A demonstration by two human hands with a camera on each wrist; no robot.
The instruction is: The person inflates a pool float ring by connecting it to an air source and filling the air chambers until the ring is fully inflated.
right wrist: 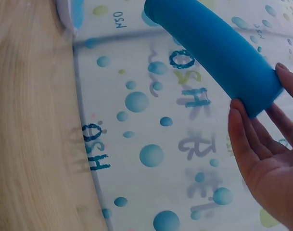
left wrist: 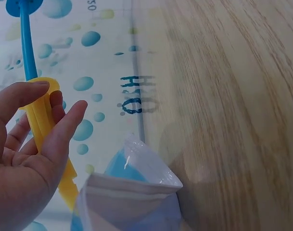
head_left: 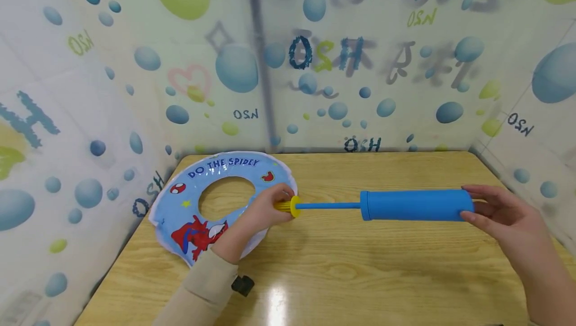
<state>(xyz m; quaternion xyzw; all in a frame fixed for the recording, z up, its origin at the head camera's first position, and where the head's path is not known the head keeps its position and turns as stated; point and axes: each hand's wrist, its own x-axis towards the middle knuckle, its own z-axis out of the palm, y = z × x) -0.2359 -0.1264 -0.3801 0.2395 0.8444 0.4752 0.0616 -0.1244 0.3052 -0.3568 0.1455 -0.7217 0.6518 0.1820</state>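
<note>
A blue hand air pump [head_left: 416, 205] is held level above the table, its thin blue rod [head_left: 333, 206] drawn out to the left. My left hand [head_left: 265, 208] grips the pump's yellow handle [left wrist: 40, 113], thumb over the flange in the left wrist view. At the other end my right hand [head_left: 508, 221] holds the barrel's end between thumb and fingertips, as the right wrist view also shows. A light blue swim ring [head_left: 175, 216] with a red cartoon figure and lettering lies flat at the left, partly under my left forearm.
The wooden table [head_left: 360, 281] runs back to a wall covering [head_left: 387, 41] printed with bubbles and letters, which also closes off both sides. A small black object [head_left: 243, 285] shows beside the left sleeve [head_left: 209, 286].
</note>
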